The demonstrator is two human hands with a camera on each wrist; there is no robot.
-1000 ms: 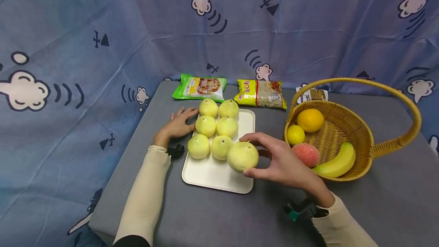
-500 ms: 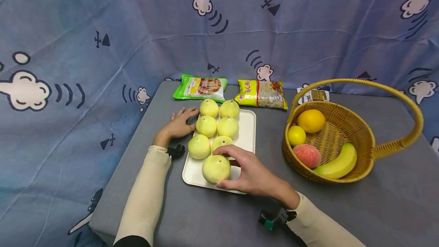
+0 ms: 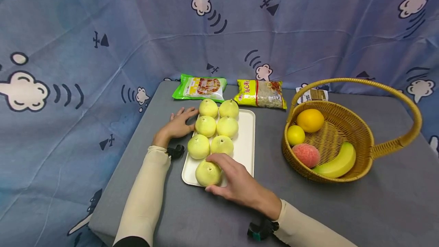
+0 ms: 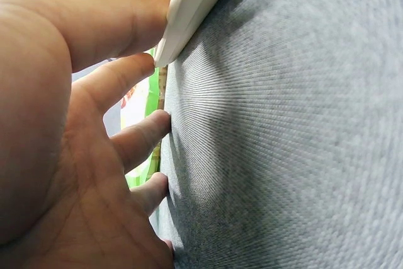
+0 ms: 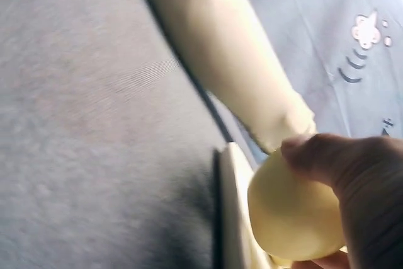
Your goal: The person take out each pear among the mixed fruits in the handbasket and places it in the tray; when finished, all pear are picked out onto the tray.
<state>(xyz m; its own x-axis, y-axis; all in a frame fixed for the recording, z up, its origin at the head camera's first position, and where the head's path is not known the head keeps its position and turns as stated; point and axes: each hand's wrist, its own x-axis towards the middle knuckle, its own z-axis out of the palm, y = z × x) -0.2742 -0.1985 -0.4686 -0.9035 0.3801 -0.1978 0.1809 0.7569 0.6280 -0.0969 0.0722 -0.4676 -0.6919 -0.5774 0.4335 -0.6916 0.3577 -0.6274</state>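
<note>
At the tray's near-left corner, my right hand [image 3: 238, 184] holds a round, pale yellow-green fruit [image 3: 207, 173] between thumb and fingers. The right wrist view shows the thumb against the side of this fruit [image 5: 293, 209], close over the tray's rim. Several matching fruits, such as one in the third row [image 3: 198, 146], stand in two columns on the white rectangular tray [image 3: 245, 132]. My left hand [image 3: 176, 125] rests with spread fingers at the tray's left edge. In the left wrist view its thumb touches the tray rim [image 4: 189, 14], while the other fingertips meet the grey cloth.
To the right stands a wicker basket [image 3: 368, 163] with a tall handle, holding an orange [image 3: 310, 120], a lemon [image 3: 295, 135], a peach [image 3: 306, 155] and a banana [image 3: 337, 163]. Behind the tray lie a green food packet [image 3: 202, 87], a yellow one [image 3: 260, 93] and a small packet [image 3: 313, 95].
My right hand has carried the fruit leftward and down, from over the tray's right side to its near-left corner. The left hand has stayed in place.
</note>
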